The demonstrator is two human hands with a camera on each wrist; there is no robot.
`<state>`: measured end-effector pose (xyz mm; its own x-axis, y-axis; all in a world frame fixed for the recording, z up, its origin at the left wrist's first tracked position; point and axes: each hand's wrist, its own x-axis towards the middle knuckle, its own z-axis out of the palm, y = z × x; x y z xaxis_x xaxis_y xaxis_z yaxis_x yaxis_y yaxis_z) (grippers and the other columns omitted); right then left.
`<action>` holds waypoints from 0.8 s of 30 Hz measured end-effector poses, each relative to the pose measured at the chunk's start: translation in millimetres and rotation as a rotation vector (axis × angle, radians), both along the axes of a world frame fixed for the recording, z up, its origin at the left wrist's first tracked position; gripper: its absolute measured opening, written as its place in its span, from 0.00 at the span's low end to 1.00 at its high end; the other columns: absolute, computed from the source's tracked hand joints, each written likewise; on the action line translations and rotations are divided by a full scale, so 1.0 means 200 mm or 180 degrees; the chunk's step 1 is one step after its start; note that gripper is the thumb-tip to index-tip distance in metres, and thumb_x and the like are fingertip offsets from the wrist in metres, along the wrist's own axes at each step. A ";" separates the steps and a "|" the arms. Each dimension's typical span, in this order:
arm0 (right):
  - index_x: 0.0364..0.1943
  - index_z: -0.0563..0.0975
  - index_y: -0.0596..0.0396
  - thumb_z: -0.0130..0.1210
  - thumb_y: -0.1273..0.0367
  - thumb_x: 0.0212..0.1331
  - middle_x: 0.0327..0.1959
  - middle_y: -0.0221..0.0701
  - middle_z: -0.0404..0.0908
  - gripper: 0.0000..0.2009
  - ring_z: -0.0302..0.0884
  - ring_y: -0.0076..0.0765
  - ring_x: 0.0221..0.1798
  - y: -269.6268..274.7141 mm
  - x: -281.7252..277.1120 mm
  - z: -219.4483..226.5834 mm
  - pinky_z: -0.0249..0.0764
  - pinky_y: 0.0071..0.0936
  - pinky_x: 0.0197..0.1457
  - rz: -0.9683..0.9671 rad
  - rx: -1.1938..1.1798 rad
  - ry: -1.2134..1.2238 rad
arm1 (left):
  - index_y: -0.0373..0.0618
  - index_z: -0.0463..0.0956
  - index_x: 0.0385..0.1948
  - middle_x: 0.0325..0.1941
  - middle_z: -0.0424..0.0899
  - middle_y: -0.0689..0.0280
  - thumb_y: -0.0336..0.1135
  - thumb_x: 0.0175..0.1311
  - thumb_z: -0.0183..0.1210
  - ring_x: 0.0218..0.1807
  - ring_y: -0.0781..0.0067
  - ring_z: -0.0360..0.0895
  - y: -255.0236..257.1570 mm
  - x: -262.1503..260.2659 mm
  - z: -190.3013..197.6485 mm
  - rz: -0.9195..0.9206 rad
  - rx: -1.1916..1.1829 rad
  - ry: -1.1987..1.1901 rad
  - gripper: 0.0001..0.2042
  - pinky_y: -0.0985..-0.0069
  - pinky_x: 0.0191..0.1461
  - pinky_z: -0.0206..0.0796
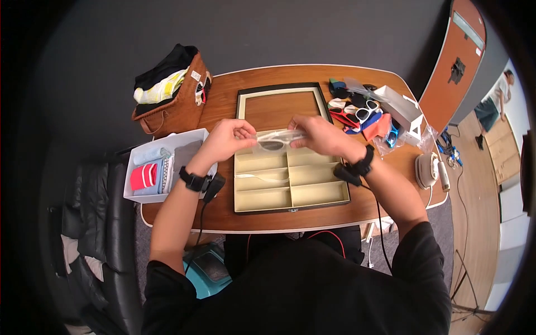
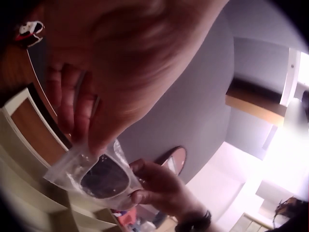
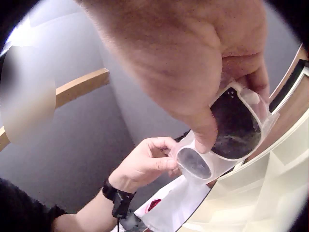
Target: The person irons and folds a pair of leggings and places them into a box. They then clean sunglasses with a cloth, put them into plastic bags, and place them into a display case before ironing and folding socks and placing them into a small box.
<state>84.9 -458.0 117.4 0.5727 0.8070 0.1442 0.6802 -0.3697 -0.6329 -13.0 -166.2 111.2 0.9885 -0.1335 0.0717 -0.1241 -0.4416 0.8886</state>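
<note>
White-framed sunglasses [image 1: 272, 146] with dark lenses are inside a clear plastic bag [image 2: 65, 171], held up over a compartmented case. My left hand [image 1: 226, 139] pinches one end of the bag between thumb and fingers. At the other end, my right hand [image 1: 322, 137] grips the bag and the glasses, its thumb lying across the front between the lenses [image 3: 235, 123]. Below, the black-edged case [image 1: 290, 190] shows cream compartments, with a pale ribbon [image 1: 262, 178] lying across the left side. Its framed lid [image 1: 282, 88] is laid back behind it.
Several loose sunglasses [image 1: 365, 113] are heaped at the back right beside a white box [image 1: 399, 110]. A brown basket [image 1: 173, 114] of clothes stands back left, a white bin [image 1: 129, 181] of folded cloths before it. A white appliance [image 1: 426, 170] sits near the right edge. Another person [image 1: 496, 106] stands beyond.
</note>
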 end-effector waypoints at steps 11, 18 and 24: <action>0.53 0.87 0.59 0.72 0.64 0.63 0.49 0.47 0.91 0.18 0.88 0.54 0.54 0.37 0.24 -0.27 0.80 0.43 0.59 -0.0081 -0.0545 0.0052 | 0.46 0.92 0.35 0.36 0.93 0.57 0.34 0.56 0.76 0.43 0.55 0.91 0.18 0.29 -0.16 0.0269 0.2619 0.0264 0.07 0.61 0.49 0.81; 0.51 0.88 0.60 0.69 0.69 0.63 0.46 0.48 0.90 0.14 0.88 0.57 0.53 0.42 0.22 -0.34 0.81 0.44 0.59 -0.0004 -0.0623 -0.0386 | 0.49 0.92 0.34 0.43 0.93 0.54 0.36 0.53 0.77 0.50 0.49 0.90 0.10 0.27 -0.16 0.0359 0.3322 0.0741 0.09 0.56 0.52 0.81; 0.44 0.90 0.57 0.69 0.73 0.58 0.43 0.46 0.91 0.10 0.89 0.55 0.49 0.45 0.21 -0.36 0.84 0.43 0.56 0.0023 -0.0588 -0.0589 | 0.40 0.89 0.46 0.50 0.92 0.52 0.33 0.54 0.77 0.56 0.49 0.89 0.07 0.28 -0.14 0.0204 0.3708 0.0946 0.17 0.56 0.58 0.82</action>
<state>127.1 -368.7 44.6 0.5445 0.8332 0.0958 0.7811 -0.4622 -0.4198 42.5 -152.9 82.3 0.9531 0.0833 -0.2911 0.0693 -0.9959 -0.0579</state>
